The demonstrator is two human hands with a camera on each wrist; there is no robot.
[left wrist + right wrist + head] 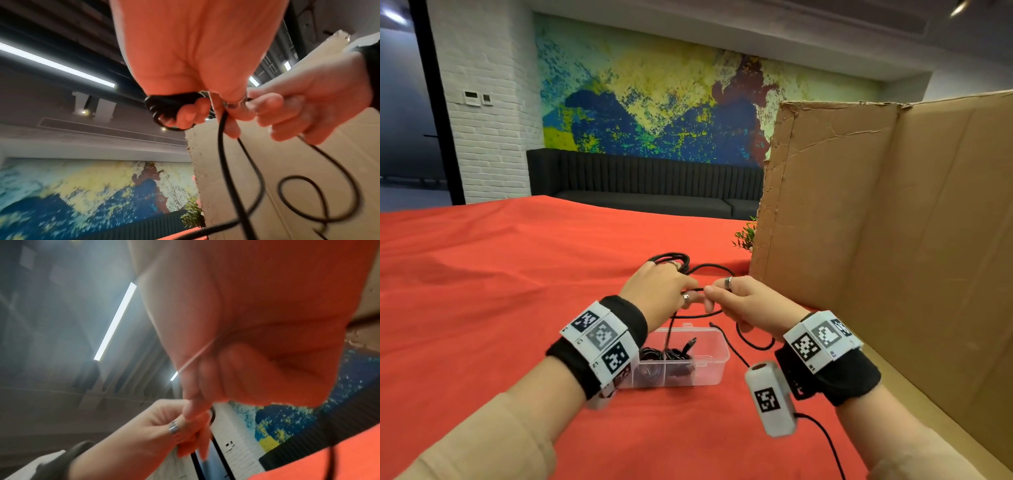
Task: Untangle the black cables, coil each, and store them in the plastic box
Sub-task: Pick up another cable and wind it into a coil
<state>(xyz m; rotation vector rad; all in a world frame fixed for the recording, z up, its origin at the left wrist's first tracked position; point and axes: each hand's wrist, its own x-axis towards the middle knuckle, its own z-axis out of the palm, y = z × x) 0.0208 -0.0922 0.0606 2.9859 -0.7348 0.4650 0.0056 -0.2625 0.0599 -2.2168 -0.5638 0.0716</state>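
Note:
Above the red table, my left hand (664,291) grips a bundle of black cable loops (675,259) wound round its fingers; the same coil (164,104) shows in the left wrist view. My right hand (736,298) pinches the loose strand of that black cable right beside the left fingertips. The free tail (753,342) hangs down in a loop toward the table, and it curls below both hands as a strand (320,199) in the left wrist view. The clear plastic box (717,356) stands open beneath my hands, with coiled black cables (664,354) in its compartments.
A tall cardboard sheet (876,222) stands upright along the right side, close to my right hand. A small green plant (744,236) peeks out behind it. Red cloth (500,274) covers the table. A white tagged device (770,399) dangles from my right wrist.

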